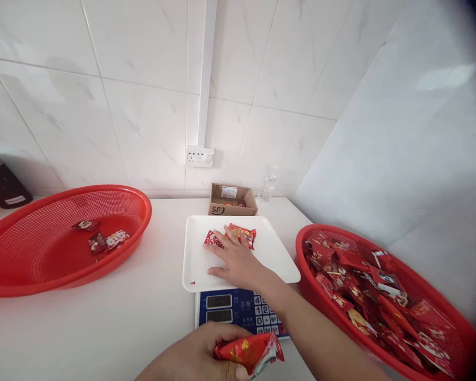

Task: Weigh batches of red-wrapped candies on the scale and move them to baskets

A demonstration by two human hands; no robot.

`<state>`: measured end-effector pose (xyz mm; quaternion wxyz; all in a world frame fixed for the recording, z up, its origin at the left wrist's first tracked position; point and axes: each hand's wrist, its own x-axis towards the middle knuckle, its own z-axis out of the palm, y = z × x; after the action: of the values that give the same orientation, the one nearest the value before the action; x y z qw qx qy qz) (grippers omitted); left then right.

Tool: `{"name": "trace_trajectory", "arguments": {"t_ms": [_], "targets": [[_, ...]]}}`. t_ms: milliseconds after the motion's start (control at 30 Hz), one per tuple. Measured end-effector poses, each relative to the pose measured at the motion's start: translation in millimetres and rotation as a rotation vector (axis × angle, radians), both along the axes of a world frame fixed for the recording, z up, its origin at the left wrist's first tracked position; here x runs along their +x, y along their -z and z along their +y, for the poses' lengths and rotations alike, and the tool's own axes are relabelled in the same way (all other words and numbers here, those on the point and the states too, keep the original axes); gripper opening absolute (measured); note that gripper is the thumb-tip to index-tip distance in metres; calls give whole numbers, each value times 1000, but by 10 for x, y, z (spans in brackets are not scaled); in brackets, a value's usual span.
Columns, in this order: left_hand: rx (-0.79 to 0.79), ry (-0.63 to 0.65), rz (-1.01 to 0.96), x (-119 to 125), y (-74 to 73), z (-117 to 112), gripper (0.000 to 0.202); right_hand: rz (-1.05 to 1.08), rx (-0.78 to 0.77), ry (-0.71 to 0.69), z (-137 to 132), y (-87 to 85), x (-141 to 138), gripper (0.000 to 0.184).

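My left hand [206,352] is closed around a red snack packet [248,350] with gold print, at the bottom of the view in front of the scale's keypad. My right hand [240,262] reaches over the white weighing tray [269,248], its fingers spread. Beneath its fingertips lie a red-and-white packet [213,238] and a red-and-yellow packet [248,235], each partly covered. The digital scale [241,312] has a blue panel, partly hidden by my right forearm; its display digits are too faint to read.
At right, a red basket [307,233] is heaped with red packets. Another red basket [63,264] at left holds several small packets. Behind the tray stand a cardboard box [234,210] and a clear plastic bottle [267,186]. A dark bottle [6,185] is far left.
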<state>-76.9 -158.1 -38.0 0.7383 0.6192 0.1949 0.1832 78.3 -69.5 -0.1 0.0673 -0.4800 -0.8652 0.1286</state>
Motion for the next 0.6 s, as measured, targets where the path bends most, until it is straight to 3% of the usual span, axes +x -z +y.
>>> {"name": "trace_trajectory", "arguments": {"t_ms": [300, 467, 600], "targets": [[2, 16, -9, -2, -18, -21, 49, 151, 35, 61, -113, -34, 195, 37], [-16, -1, -25, 1, 9, -32, 50, 521, -28, 194, -507, -168, 448, 33], [-52, -31, 23, -17, 56, -39, 49, 533, -174, 344, -893, -174, 777, 32]]}}
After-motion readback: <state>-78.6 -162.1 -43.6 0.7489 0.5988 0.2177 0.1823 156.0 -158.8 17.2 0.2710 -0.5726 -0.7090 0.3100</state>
